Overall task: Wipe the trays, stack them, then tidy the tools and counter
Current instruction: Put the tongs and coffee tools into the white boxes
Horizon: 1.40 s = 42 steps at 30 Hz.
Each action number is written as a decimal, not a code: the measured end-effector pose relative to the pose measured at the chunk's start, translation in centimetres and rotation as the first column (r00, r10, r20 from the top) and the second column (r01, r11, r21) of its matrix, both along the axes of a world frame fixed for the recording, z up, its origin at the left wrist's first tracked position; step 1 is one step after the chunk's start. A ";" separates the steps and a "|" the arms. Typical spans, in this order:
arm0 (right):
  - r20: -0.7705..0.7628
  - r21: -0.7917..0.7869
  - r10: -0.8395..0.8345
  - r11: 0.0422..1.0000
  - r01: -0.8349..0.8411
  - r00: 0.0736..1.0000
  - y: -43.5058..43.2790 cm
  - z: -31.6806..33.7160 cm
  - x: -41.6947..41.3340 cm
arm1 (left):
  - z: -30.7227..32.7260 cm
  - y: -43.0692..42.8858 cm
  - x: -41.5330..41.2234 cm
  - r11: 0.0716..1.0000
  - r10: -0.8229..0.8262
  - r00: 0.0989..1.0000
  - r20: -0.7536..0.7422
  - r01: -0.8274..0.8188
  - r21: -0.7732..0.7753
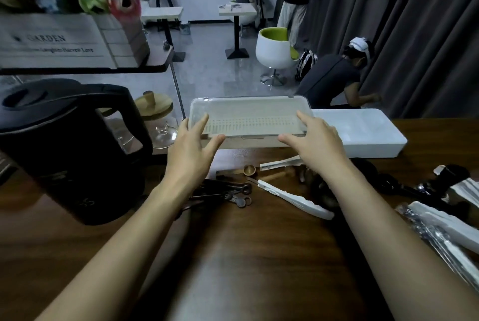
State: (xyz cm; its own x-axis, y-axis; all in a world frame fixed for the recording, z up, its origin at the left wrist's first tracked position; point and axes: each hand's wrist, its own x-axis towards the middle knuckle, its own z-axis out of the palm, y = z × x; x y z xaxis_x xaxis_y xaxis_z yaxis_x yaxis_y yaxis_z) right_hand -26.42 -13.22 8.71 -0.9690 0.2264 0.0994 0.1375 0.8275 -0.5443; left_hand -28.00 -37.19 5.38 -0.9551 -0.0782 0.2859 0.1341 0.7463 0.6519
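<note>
Translucent plastic, the slotted tray is framed at its two ends by the spread fingers of the left hand and right hand, nothing yet gripped, and is best lifted level onto the white tray just beyond the right fingers.
</note>
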 end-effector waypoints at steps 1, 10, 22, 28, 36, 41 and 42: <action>-0.008 0.005 0.001 1.000 0.000 1.000 0.0 0.2 1.2 | 0.3 -0.1 1.1 1.000 -0.003 1.000 -0.006 0.003 0.013; -0.008 0.073 0.088 0.993 -0.087 0.996 0.2 -1.9 11.8 | -1.0 -1.2 14.1 0.994 0.108 0.991 0.074 -0.108 -0.001; 0.059 0.049 0.231 0.971 -0.234 0.971 4.2 -6.1 25.0 | -5.7 1.5 29.7 0.979 0.198 0.973 0.123 -0.202 0.024; 0.008 0.020 0.238 0.971 -0.238 0.971 4.9 -8.3 26.8 | -7.7 0.0 31.1 0.988 0.026 0.992 0.127 -0.045 0.150; 0.055 -0.043 0.199 0.980 -0.197 0.978 5.1 -7.6 26.6 | -6.7 -2.7 30.3 0.981 -0.102 0.985 0.141 0.076 0.181; -0.004 -0.201 0.194 0.961 -0.191 0.981 5.2 -7.2 26.2 | -6.4 -3.5 29.9 0.968 -0.062 0.998 0.030 0.053 0.244; -0.019 -0.209 0.190 0.959 -0.190 0.982 5.2 -7.2 26.2 | -6.3 -3.5 29.7 0.961 -0.037 0.999 0.025 0.028 0.274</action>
